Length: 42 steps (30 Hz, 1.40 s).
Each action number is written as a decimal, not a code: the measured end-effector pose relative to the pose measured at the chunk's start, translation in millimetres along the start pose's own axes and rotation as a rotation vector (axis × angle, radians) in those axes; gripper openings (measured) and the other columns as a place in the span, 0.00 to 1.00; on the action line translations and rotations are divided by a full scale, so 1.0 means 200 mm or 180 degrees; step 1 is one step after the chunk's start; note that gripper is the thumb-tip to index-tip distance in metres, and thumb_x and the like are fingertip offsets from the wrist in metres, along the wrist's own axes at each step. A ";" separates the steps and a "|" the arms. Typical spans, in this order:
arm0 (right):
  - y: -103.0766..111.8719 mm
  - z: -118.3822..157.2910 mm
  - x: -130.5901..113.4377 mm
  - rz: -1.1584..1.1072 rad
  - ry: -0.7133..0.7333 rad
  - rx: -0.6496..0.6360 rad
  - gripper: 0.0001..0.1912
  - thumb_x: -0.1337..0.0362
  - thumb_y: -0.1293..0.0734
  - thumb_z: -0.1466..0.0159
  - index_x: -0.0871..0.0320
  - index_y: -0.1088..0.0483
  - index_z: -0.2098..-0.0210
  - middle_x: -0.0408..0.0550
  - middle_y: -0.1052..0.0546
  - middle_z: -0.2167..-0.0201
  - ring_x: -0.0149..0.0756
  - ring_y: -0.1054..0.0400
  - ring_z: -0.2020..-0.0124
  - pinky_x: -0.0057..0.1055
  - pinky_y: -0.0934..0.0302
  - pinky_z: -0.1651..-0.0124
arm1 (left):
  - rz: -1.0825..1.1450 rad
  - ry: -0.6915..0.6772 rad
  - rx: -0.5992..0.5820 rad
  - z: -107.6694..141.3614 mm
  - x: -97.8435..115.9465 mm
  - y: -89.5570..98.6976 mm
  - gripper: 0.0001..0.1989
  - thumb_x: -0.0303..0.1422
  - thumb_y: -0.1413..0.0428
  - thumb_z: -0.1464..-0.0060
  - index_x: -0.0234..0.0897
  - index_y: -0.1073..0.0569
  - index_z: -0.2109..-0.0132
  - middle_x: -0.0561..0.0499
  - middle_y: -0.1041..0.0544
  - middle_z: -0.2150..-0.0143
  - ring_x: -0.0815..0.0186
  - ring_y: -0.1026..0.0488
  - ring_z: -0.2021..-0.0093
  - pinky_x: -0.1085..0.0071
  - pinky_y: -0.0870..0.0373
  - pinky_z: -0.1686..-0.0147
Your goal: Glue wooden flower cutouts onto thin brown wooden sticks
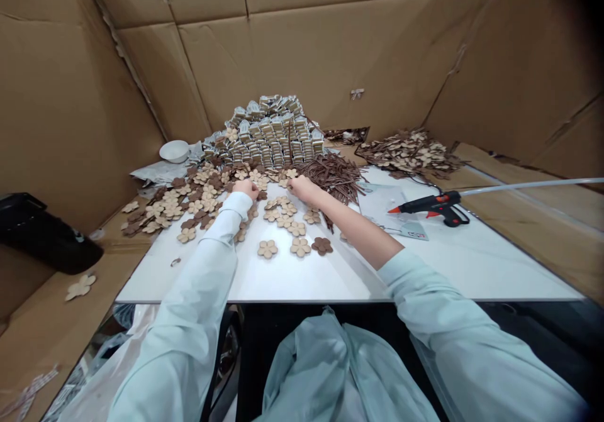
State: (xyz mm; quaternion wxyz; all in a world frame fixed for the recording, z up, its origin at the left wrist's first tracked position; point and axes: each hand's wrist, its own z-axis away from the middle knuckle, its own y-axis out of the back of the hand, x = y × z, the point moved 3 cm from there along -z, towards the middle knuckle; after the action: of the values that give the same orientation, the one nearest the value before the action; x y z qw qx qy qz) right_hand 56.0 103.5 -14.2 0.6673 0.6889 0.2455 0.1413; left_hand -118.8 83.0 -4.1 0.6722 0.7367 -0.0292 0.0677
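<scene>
- Head view, looking down over two pale blue sleeves (189, 321) at a white surface (330, 287), walled in by flattened cardboard sheets (330, 51).
- The left hand (246, 188) reaches into the loose flowers at the centre of the frame, its fingers curled down and out of sight. Whether it is pinching anything is hard to tell.
- The right hand (302, 189) lies just beside it, fingers pointing up the frame and touching or nearly touching a pale wooden flower cut-out (291, 173). It shows no clear pinch either.
- Many more pale and dark brown flower cut-outs (198, 205) lie scattered around both hands, spreading toward the left of the frame.
- Three flowers sit apart in a row nearer the person, at lower centre: two pale, one dark (321, 245).
- Behind the hands, at upper centre, rises a tall, orderly stack of small silver-wrapped packets (268, 134).
- To its right lies a loose bundle of thin brown sticks (330, 180), and further right, at upper right, a heap of brown and pale pieces (410, 155).
- A black and red hot glue gun (434, 204) rests at right, its tip pointing left.
- A white bowl (174, 151) sits at upper left.
- So far, the packets stand stacked while the flowers lie mostly loose and unsorted.
</scene>
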 end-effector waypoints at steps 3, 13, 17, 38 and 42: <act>0.01 -0.02 0.03 -0.0392 -0.0392 0.0291 0.17 0.73 0.43 0.45 0.62 0.32 0.57 0.52 0.28 0.60 0.34 0.35 0.57 0.25 0.45 0.53 | -0.0269 -0.0599 -0.0248 -0.01 -0.01 -0.05 0.18 0.37 0.46 0.58 0.36 0.27 0.58 0.47 0.25 0.61 0.61 0.31 0.59 0.72 0.37 0.58; 0.04 -0.01 0.06 -0.0859 -0.0646 0.0661 0.18 0.75 0.42 0.48 0.63 0.29 0.60 0.52 0.26 0.62 0.33 0.34 0.58 0.24 0.44 0.55 | -0.0845 -0.0653 0.0058 0.01 0.06 -0.07 0.17 0.35 0.57 0.50 0.30 0.27 0.62 0.39 0.26 0.63 0.58 0.32 0.58 0.67 0.40 0.57; 0.14 0.09 0.06 -0.1213 -0.0366 0.0767 0.17 0.75 0.43 0.47 0.64 0.29 0.62 0.49 0.25 0.66 0.30 0.32 0.63 0.23 0.43 0.57 | -0.0326 -0.0262 0.0191 0.00 0.03 -0.07 0.20 0.33 0.59 0.48 0.35 0.38 0.48 0.44 0.27 0.62 0.60 0.32 0.58 0.67 0.39 0.59; 0.05 0.87 0.03 -0.0728 0.0448 0.0295 0.16 0.69 0.45 0.42 0.59 0.34 0.56 0.50 0.27 0.64 0.31 0.33 0.65 0.23 0.44 0.65 | -0.0634 -0.0223 -0.1256 0.56 0.24 0.12 0.16 0.37 0.44 0.62 0.35 0.29 0.63 0.47 0.27 0.64 0.61 0.30 0.62 0.73 0.35 0.65; 0.10 0.88 0.06 -0.0785 0.0446 0.0547 0.16 0.70 0.45 0.42 0.60 0.33 0.57 0.49 0.27 0.62 0.31 0.34 0.63 0.24 0.43 0.60 | -0.0386 -0.0006 -0.1209 0.69 0.26 0.04 0.08 0.30 0.45 0.64 0.37 0.30 0.70 0.50 0.27 0.70 0.63 0.30 0.65 0.73 0.34 0.70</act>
State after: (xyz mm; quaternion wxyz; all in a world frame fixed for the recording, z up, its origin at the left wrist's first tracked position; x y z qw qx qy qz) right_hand 161.1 -40.3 -8.2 0.5993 0.6965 0.3853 0.0844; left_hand -59.0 -52.8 -1.4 0.8019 0.5972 0.0023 0.0197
